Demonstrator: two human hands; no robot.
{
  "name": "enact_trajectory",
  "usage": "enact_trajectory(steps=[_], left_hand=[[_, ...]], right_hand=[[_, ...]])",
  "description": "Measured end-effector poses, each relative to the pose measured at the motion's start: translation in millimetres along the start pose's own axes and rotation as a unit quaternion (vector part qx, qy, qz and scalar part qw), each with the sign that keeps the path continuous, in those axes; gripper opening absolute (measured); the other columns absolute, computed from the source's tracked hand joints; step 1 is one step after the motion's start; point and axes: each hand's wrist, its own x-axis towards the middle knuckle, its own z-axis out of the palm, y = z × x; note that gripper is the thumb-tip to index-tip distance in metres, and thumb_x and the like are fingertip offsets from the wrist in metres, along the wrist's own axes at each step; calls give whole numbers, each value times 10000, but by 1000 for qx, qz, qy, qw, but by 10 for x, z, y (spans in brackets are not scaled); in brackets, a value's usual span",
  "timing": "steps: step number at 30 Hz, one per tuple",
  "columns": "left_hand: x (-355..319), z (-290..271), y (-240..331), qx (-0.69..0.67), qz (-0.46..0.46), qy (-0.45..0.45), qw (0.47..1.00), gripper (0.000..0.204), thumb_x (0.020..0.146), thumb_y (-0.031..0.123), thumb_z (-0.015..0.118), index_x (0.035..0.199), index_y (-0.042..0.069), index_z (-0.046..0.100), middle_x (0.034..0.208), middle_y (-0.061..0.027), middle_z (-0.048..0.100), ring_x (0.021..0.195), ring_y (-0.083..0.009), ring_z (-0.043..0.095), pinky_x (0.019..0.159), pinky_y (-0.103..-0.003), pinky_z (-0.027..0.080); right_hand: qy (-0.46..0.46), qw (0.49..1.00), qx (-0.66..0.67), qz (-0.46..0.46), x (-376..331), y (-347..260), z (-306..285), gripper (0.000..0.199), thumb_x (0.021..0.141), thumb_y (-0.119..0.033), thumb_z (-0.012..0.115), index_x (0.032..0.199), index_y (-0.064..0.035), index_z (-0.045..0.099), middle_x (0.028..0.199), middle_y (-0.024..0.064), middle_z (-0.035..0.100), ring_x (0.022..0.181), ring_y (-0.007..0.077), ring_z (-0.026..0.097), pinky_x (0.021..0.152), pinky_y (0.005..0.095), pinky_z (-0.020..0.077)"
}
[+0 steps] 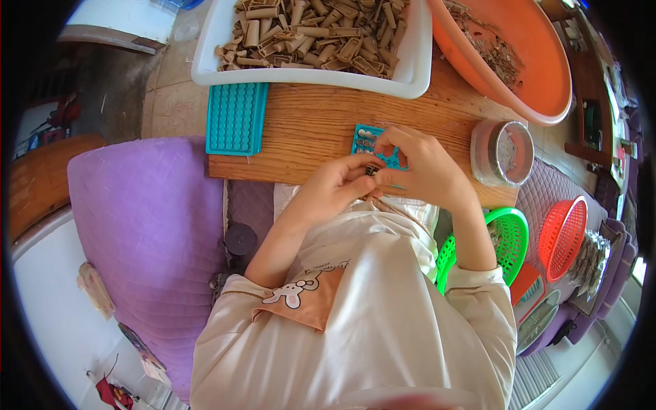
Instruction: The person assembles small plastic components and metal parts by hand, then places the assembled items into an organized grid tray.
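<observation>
teal tray [393, 162]: from my end, i judge it part-filled, round pieces [365, 142] in its left side, the rest hidden. near it, the left hand [335, 184] pinches a small dark piece [371, 169]; the right hand [427, 164] bends close, grip unclear.

- The table [307, 126] is of wood, with visible grain and a smooth, slightly glossy surface.
- The tub [314, 76] is smooth white plastic, with a soft shine.
- The brown pieces [321, 37] inside look dry and matt; their material I cannot tell.
- The basin [547, 89] looks like smooth plastic, a little glossy.
- The large tray [236, 119] and the small tray [394, 161] seem both of hard plastic.
- The discs [365, 134] look metallic and shiny.
- The jar [481, 156] is clear and glossy.
- The green basket [516, 246] and red basket [567, 239] are perforated plastic.
- The sofa cover [137, 232] is quilted cloth.
- The shirt [389, 294] is smooth cloth, with a satin-like sheen.
</observation>
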Motion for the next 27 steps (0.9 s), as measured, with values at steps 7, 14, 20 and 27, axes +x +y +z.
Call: enact_trajectory(steps=[7, 14, 20, 27], left_hand=[[-88, -196, 244, -126, 74, 112, 983, 306, 820, 183, 527, 1054, -7, 472, 865, -90, 579, 713, -147, 583, 617, -245, 469], [-111, -241, 183, -166, 98, 156, 969, 282, 825, 157, 514, 1060, 8, 472, 867, -92, 580, 728, -159, 595, 627, -254, 489], [-110, -192, 185, -207, 130, 185, 952, 331, 814, 113, 520, 1117, 22, 422, 947, -119, 558, 792, -188, 593, 692, -289, 505], [-44, 30, 306, -300, 200, 200, 911, 348, 855, 130, 453, 1181, 35, 377, 1082, -153, 506, 901, -230, 566, 756, -304, 489]], right_hand=[[143, 969, -42, -195, 1009, -198, -545, 110, 752, -120, 526, 823, -39, 550, 730, 114, 577, 667, 251, 555, 615, 322, 432], [0, 946, -304, -112, 1988, 298, -317, 159, 774, -117, 480, 886, -63, 578, 781, 127, 595, 744, 287, 565, 682, 363, 432], [156, 961, -178, -143, 1590, 11, -541, 145, 745, -60, 530, 888, -41, 543, 774, 94, 602, 726, 187, 591, 644, 260, 444], [187, 934, 303, -23, 425, -255, -213, 279, 750, 6, 545, 1006, 11, 433, 889, 98, 580, 803, 117, 555, 699, 227, 440]])
